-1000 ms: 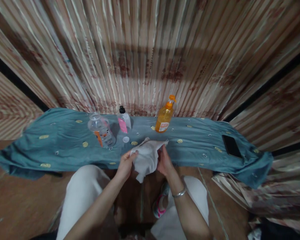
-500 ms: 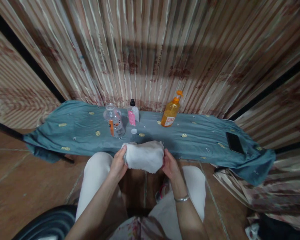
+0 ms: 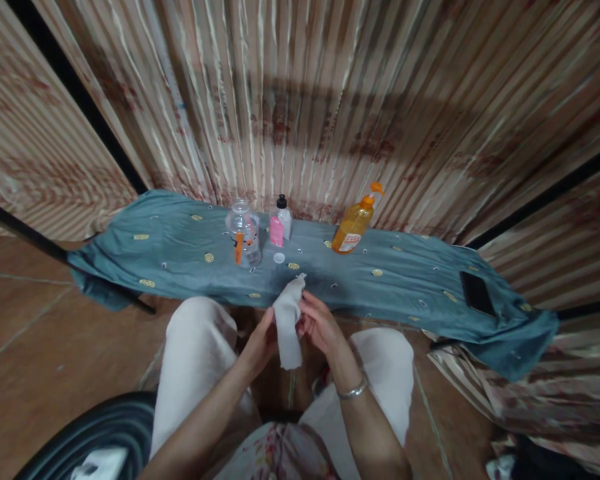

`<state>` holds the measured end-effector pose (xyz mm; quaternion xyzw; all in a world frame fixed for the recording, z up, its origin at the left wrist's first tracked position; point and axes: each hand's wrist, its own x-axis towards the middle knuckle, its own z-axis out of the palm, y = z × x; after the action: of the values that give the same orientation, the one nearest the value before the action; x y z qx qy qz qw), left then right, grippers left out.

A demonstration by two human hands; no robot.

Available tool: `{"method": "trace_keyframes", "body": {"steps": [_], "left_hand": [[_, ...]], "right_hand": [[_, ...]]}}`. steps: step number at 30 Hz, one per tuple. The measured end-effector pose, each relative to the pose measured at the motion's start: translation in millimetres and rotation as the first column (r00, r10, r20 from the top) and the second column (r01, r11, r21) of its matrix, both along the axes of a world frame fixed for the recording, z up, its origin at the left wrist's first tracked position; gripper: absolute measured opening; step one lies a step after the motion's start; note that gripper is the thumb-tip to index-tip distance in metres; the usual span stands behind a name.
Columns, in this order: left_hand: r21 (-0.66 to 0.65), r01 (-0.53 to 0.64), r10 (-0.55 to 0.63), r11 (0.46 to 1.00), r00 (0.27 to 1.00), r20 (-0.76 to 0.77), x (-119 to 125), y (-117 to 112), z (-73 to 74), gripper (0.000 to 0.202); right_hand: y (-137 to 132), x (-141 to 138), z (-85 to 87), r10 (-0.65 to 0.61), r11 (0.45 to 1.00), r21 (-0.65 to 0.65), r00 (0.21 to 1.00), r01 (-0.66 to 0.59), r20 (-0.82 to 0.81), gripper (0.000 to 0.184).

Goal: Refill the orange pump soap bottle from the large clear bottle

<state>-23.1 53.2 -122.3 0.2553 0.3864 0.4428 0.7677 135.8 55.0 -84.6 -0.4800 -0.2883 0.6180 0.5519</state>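
Between my two hands, above my knees at the table's near edge, is a folded white cloth (image 3: 288, 327), now a narrow upright strip. My left hand (image 3: 261, 340) grips its left side, with the fingertips partly hidden behind it. My right hand (image 3: 320, 323) pinches the right side, fingers bent. Beyond the cloth a small white cap (image 3: 279, 258) lies on the table. Behind it stand a clear uncapped plastic bottle (image 3: 245, 237) with an orange label and a small bottle with a pink label and black top (image 3: 281, 225). An orange pump bottle (image 3: 354, 227) stands further right.
A blue-green patterned cloth (image 3: 180, 257) covers the long narrow table. A black phone (image 3: 477, 293) lies at its right end. Striped curtains (image 3: 300, 100) hang behind, with black poles (image 3: 80, 100) at the sides. A dark ribbed round object (image 3: 95, 427) is at lower left.
The cloth has gone from a wide piece stretched between both hands to a narrow folded strip. My hands have come closer together. The view has shifted slightly.
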Motion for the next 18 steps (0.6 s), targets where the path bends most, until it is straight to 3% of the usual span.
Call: {"method": "trace_keyframes", "body": {"steps": [2,7,11,14,16,18], "left_hand": [[0.000,-0.009,0.009,1.000,0.999,-0.047,-0.5,0.6,13.2,0.066],[0.004,-0.183,0.182,0.983,0.975,-0.132,-10.8,10.9,34.5,0.066],[0.017,-0.110,0.110,0.994,0.961,-0.253,-14.3,9.8,40.7,0.067],[0.065,-0.009,0.027,0.998,0.962,-0.273,-11.5,5.1,44.0,0.068],[0.102,0.005,0.023,0.995,0.964,-0.266,-10.8,3.7,43.9,0.067],[0.144,-0.016,0.054,0.989,0.962,-0.269,-13.7,5.0,40.8,0.063]], "right_hand": [[4.4,3.7,0.2,-0.011,1.000,0.024,0.996,0.009,0.088,0.060],[6.9,28.4,-1.5,-0.135,0.990,0.091,0.919,0.109,0.370,0.053],[-11.2,25.3,4.6,-0.216,0.975,0.167,0.812,0.148,0.542,0.053],[-29.8,2.3,7.5,-0.153,0.974,0.225,0.790,0.019,0.594,0.065],[-38.6,-13.8,4.8,0.036,0.954,0.201,0.749,-0.224,0.661,0.077],[-42.2,-23.7,-0.3,0.107,0.943,0.161,0.724,-0.291,0.681,0.069]]}}
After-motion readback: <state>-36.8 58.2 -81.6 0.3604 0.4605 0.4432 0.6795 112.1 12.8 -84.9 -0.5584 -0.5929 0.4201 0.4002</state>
